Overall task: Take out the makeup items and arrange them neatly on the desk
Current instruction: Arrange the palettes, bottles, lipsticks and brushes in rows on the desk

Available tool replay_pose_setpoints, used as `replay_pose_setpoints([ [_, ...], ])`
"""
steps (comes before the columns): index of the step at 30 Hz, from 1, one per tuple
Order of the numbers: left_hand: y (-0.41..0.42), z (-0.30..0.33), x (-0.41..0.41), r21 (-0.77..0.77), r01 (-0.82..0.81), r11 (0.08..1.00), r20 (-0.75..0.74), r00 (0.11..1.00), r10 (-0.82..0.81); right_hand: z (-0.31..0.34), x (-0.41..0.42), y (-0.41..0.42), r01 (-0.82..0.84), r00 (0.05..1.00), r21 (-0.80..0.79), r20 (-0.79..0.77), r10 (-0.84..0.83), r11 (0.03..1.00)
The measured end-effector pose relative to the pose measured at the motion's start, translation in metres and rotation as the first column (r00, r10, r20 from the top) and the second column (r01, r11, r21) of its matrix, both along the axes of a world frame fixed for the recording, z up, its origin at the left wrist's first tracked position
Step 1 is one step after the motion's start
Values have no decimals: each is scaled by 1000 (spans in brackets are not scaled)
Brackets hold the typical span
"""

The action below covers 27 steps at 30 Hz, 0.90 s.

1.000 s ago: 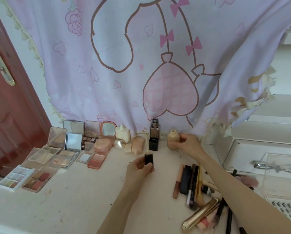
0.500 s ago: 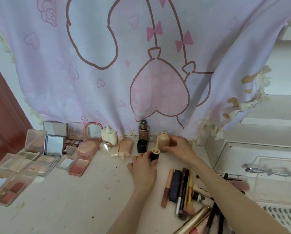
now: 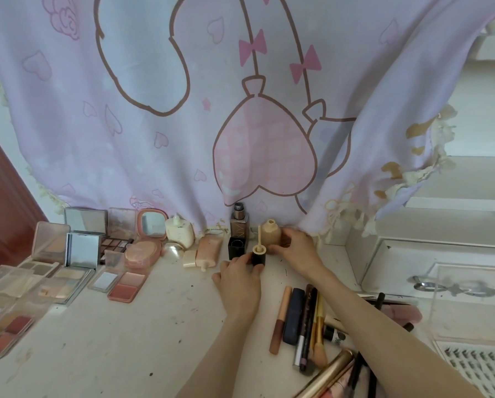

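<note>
Head cam: left hand [image 3: 237,278] pinching a black cap [image 3: 258,255] with its wand sticking up, standing on the desk [image 3: 125,349]. Right hand [image 3: 293,246] curled round the beige foundation bottle [image 3: 270,234], just beside the cap, back by the pink curtain [image 3: 160,110].

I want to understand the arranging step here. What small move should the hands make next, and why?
Probably the left hand should set the black cap down upright beside the beige bottle, or put it back on. The cap stands with its wand pointing up just in front of the open bottle, which the right hand steadies at the back row of the desk.
</note>
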<state>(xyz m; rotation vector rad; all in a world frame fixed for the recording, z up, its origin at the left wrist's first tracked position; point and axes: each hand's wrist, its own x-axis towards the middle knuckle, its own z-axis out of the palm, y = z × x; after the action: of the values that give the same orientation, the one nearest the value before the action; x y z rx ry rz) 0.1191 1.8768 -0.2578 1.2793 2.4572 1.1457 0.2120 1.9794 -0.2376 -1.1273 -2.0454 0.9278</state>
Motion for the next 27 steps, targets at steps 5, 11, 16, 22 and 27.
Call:
replay_pose_setpoints([
  [5, 0, 0, -1, -13, -17, 1000, 0, 1000, 17, -1, 3, -7, 12, 1000, -12, 13, -12, 1000],
  [11, -14, 1, -2, 41, 41, 998, 55, 998, -43, 11, 20, -34, 40, 999, -20, 20, -40, 999],
  [16, -56, 2, -6, 95, 323, 942, 65, 942, -329, 21, 44, -62, -19, 993, -4, 120, 19, 1000],
  [22, -94, -6, 2, -65, 472, 879, -68, 877, -476, 15, 61, -97, -217, 908, 168, 398, 136, 962],
  [27, -101, -11, 6, -66, 471, 880, -208, 856, -474, 8, 66, -109, -301, 863, 261, 484, 145, 917],
])
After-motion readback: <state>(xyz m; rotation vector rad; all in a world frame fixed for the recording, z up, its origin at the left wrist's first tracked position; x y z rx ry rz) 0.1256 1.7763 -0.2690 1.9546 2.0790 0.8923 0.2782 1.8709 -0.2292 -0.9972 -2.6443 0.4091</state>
